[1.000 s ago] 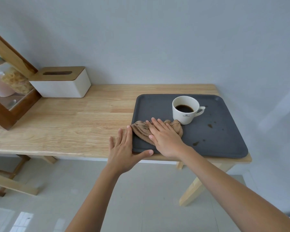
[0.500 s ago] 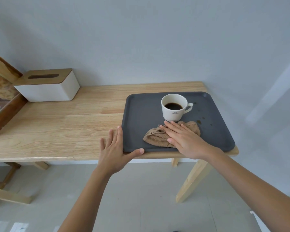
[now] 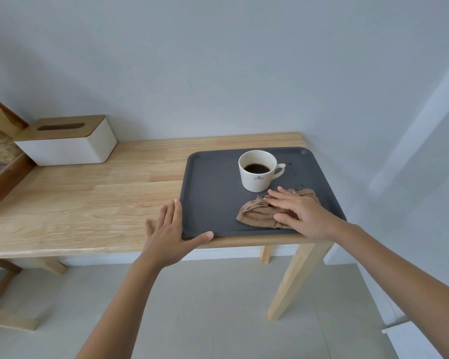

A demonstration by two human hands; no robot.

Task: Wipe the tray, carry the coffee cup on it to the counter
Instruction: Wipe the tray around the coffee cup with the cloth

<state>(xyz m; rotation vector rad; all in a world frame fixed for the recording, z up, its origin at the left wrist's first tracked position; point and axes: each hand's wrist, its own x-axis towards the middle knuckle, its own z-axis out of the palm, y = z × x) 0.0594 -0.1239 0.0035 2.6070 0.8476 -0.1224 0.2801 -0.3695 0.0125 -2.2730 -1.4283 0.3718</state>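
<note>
Both hands were at the near edge of the tray (image 3: 213, 193), a dark grey rectangular one with a low raised rim that sat on the right end of a light wooden table (image 3: 88, 203). On that tray's near left corner the left hand (image 3: 166, 229) lay flat and spread, gripping nothing: its fingers rested on the tabletop just beside the tray's left rim, and its thumb reached along the near rim, touching it. Palm down, the right hand (image 3: 303, 213) pressed on a crumpled brown cloth (image 3: 259, 216) in the near right part of the tray, fingers extended and slightly fanned rather than curled around the fabric. Part of the cloth showed to the left of the hand and a little behind the fingertips. Just beyond the cloth stood the coffee cup (image 3: 257, 174), white, upright and partly filled with dark coffee, its handle pointing to the right; whether the cloth touched the cup's base could not be told. Small dark spots (image 3: 294, 174) marked the tray surface to the right of the cup, near the far right corner. Well apart from the tray, at the far left of the table against the wall, sat a white tissue box (image 3: 68, 146) with a wooden slotted lid. Beside it, at the left edge of the view, part of a darker wooden frame (image 3: 0, 177) was visible.
</note>
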